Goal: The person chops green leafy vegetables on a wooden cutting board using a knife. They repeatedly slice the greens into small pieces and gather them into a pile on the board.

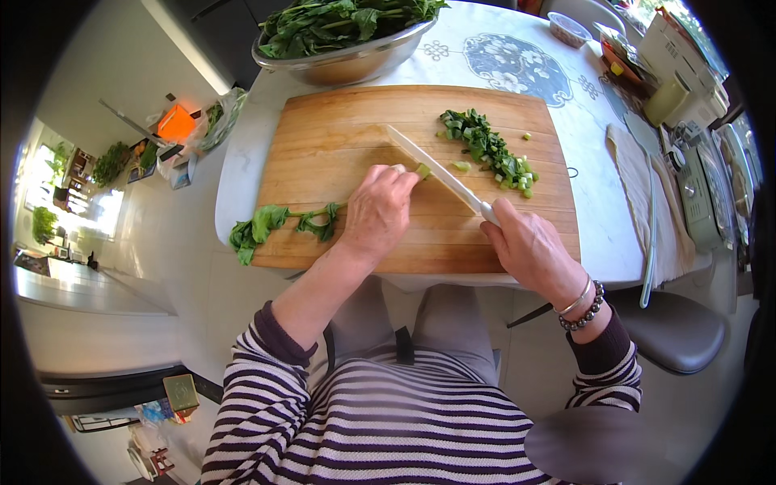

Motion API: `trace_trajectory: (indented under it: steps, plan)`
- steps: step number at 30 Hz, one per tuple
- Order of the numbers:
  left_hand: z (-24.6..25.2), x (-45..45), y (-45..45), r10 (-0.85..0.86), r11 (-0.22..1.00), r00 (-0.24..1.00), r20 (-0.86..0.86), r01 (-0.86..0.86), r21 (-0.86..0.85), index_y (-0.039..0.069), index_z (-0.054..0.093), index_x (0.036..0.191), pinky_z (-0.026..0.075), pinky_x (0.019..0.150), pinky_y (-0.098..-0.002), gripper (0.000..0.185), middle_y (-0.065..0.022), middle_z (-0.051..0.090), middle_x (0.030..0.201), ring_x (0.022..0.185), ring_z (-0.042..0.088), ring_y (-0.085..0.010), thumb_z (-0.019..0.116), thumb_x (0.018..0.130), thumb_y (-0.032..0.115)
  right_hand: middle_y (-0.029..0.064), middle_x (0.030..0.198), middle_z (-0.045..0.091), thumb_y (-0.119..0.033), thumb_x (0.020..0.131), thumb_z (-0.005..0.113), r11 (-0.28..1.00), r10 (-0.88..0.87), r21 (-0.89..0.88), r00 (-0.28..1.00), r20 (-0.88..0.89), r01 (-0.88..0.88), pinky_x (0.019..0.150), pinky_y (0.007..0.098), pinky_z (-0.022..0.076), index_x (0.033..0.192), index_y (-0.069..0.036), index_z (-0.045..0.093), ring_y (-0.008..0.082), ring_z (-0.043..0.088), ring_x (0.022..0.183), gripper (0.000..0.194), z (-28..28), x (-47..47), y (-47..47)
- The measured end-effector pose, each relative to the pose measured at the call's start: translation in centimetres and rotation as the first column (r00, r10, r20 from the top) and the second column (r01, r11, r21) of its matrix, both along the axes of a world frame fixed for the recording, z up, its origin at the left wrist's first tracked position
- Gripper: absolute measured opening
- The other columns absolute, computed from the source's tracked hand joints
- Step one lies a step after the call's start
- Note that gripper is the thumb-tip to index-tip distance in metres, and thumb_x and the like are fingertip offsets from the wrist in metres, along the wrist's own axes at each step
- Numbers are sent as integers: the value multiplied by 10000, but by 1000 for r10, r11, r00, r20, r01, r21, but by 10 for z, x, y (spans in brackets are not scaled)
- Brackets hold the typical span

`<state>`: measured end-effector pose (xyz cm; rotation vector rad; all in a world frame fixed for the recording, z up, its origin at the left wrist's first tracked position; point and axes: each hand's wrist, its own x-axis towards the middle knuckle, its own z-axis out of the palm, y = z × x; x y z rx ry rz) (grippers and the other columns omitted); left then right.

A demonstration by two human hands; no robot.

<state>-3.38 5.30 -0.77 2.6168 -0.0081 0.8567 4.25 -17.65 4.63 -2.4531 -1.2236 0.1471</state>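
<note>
My left hand (381, 203) presses a leafy green stalk (260, 225) onto a wooden cutting board (339, 130). Its leaves hang past the board's left front corner, and its cut end pokes out beyond my fingertips. In my right hand (533, 245) is a kitchen knife with a white handle (490, 213). The knife blade (430, 165) slants up and left across the board, close beside the stalk's cut end. To the right of the blade lies a row of chopped greens (488, 148), with a loose cut piece (461, 165) between them and the blade.
A metal bowl (351, 68) heaped with leafy greens (345, 24) stands behind the board on a patterned tablecloth (515, 66). At right, a long-handled fly swatter (651, 224) lies on a beige cloth (624, 182) beside a toaster oven (697, 200). A stool (667, 330) sits below the table.
</note>
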Motion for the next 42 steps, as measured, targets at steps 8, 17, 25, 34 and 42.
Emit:
trace_trajectory:
  steps: [8, 17, 25, 34, 42]
  plan:
    - [-2, 0, 1, 7, 1000, 1000, 2, -7, 1, 28, 677, 996, 517, 852, -411, 169, -111, 671, 978, 974, 611, -316, 638, 835, -9, 207, 632, 613, -214, 969, 586, 994, -95, -56, 994, 51, 97, 575, 535, 491, 934, -40, 465, 426, 629, 615, 215, -3, -16, 27]
    - [0, 0, 1, 0, 1000, 1000, 23, 1, -19, 35, 684, 984, 520, 841, -407, 156, -99, 676, 972, 958, 614, -306, 646, 836, 5, 206, 636, 615, -209, 961, 595, 995, -88, -31, 994, 65, 90, 572, 523, 489, 933, -40, 477, 415, 631, 618, 208, -5, -9, 21]
    - [-1, 0, 0, -11, 999, 998, 67, 14, -45, 37, 692, 987, 523, 848, -402, 163, -102, 687, 997, 974, 626, -306, 652, 833, 6, 213, 629, 605, -218, 970, 593, 991, -135, 35, 987, 92, 132, 547, 524, 462, 901, -32, 467, 427, 611, 596, 236, -4, -11, -11]
    - [1, -1, 0, 10, 999, 1000, 12, -9, -32, 33, 695, 988, 523, 818, -403, 162, -110, 673, 943, 925, 620, -309, 650, 835, 2, 199, 599, 593, -203, 970, 592, 995, -91, 55, 994, 58, 88, 511, 508, 454, 898, -45, 450, 425, 603, 568, 225, 1, -30, -18]
    - [4, -2, -1, 12, 1000, 1000, -1, -12, -22, 29, 690, 980, 524, 795, -408, 156, -116, 659, 910, 906, 613, -314, 647, 834, -4, 190, 586, 589, -191, 967, 586, 996, -82, -42, 995, 55, 85, 518, 501, 471, 915, -40, 449, 414, 603, 553, 210, 0, -35, -19]
